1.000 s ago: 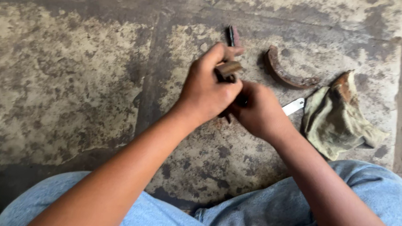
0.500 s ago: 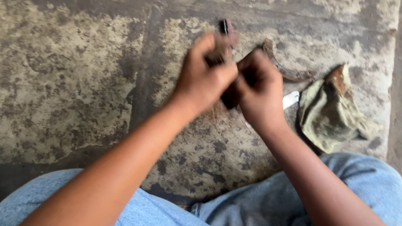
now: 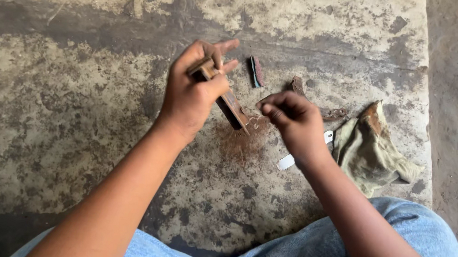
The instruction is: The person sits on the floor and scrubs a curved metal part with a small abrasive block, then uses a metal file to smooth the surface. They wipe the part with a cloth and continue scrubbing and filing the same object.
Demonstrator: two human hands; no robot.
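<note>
My left hand [image 3: 193,96] grips a short rusty metal bar [image 3: 231,106] that slants down to the right, its lower end just above a patch of reddish rust dust [image 3: 244,140] on the concrete floor. My right hand [image 3: 294,119] hovers just right of the bar's lower end, fingers curled in; whether it pinches something small cannot be made out. The two hands are apart.
A small dark block with a blue edge [image 3: 256,71] lies beyond the hands. A curved rusty piece [image 3: 316,105] is partly hidden behind my right hand. A dirty green rag [image 3: 372,149] lies at right, a white flat strip [image 3: 287,160] under my right wrist. My jeans-clad knees [image 3: 339,249] are at the bottom.
The hands, which were pressed together around the bar, have come apart. The left hand has tilted the bar down over the floor, and rust dust now shows beneath it.
</note>
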